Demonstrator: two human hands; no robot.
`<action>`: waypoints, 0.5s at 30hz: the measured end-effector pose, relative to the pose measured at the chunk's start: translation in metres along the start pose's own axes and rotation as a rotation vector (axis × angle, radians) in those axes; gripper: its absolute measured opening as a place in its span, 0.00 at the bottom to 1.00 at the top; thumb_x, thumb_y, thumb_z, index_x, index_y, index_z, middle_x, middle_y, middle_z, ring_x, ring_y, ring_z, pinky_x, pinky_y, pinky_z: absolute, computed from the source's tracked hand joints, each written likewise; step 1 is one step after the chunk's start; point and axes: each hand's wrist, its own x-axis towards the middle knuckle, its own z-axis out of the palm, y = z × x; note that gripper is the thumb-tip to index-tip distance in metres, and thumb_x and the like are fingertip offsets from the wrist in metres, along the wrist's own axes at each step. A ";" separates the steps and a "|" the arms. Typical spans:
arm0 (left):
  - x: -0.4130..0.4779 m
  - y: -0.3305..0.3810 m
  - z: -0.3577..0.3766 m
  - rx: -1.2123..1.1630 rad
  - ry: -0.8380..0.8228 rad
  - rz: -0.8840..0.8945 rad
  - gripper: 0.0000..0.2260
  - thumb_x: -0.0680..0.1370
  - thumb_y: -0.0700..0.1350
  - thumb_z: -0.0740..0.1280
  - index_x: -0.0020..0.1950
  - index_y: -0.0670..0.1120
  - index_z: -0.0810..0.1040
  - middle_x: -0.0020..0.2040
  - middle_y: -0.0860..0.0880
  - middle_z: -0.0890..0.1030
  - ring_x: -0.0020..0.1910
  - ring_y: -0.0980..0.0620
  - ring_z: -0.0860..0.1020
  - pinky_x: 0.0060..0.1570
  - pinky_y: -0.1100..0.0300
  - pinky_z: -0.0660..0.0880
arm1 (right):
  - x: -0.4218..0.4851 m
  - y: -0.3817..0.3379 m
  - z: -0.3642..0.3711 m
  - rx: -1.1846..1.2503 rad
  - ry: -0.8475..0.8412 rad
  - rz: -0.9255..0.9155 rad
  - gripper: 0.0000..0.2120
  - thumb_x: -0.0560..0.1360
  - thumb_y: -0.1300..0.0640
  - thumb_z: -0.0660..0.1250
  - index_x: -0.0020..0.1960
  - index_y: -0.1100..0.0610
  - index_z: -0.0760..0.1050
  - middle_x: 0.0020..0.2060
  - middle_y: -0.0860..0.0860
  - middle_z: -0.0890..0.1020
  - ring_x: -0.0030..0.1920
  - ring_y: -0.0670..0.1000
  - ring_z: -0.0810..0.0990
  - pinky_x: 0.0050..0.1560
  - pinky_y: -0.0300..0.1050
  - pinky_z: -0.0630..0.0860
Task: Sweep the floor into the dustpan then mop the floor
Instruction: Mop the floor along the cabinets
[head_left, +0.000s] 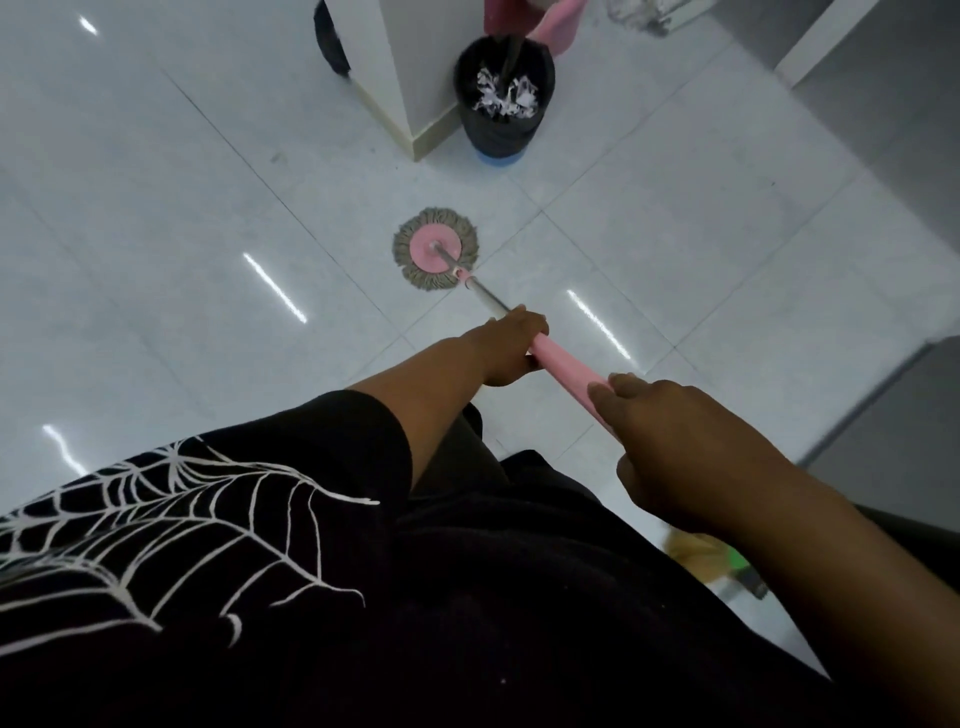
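Observation:
A round mop head (435, 248), pink disc ringed with grey strands, lies flat on the white tiled floor (208, 208) ahead of me. Its metal pole runs back toward me into a pink handle (563, 366). My left hand (506, 345) grips the handle at its lower end, where pink meets metal. My right hand (670, 441) grips the handle higher up, closer to my body. A pink dustpan (550, 26) leans behind the bin at the top.
A black bin (503, 98) full of torn paper stands against a white pillar (410, 67) straight ahead. A second dark bin (330, 36) shows behind the pillar. Broom bristles and a green part (727, 564) lie at my lower right. Grey furniture (883, 415) lines the right.

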 end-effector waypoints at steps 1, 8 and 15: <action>0.002 -0.004 -0.004 -0.009 0.004 -0.002 0.13 0.79 0.50 0.67 0.60 0.48 0.69 0.65 0.43 0.70 0.66 0.41 0.72 0.59 0.46 0.72 | 0.005 0.000 -0.004 -0.009 0.000 0.002 0.24 0.73 0.58 0.63 0.68 0.55 0.66 0.58 0.52 0.76 0.42 0.52 0.77 0.37 0.40 0.67; 0.027 -0.052 -0.057 -0.081 0.059 -0.022 0.12 0.79 0.47 0.68 0.59 0.46 0.70 0.66 0.43 0.71 0.72 0.43 0.66 0.59 0.50 0.67 | 0.075 -0.011 -0.045 -0.030 -0.001 -0.015 0.26 0.73 0.58 0.62 0.71 0.56 0.65 0.62 0.55 0.75 0.47 0.55 0.79 0.42 0.43 0.72; 0.057 -0.134 -0.136 -0.097 0.074 -0.068 0.13 0.79 0.45 0.68 0.60 0.44 0.70 0.66 0.42 0.71 0.76 0.45 0.61 0.66 0.46 0.67 | 0.178 -0.029 -0.096 -0.045 0.042 -0.053 0.23 0.74 0.57 0.64 0.69 0.57 0.66 0.55 0.53 0.76 0.38 0.52 0.69 0.33 0.40 0.60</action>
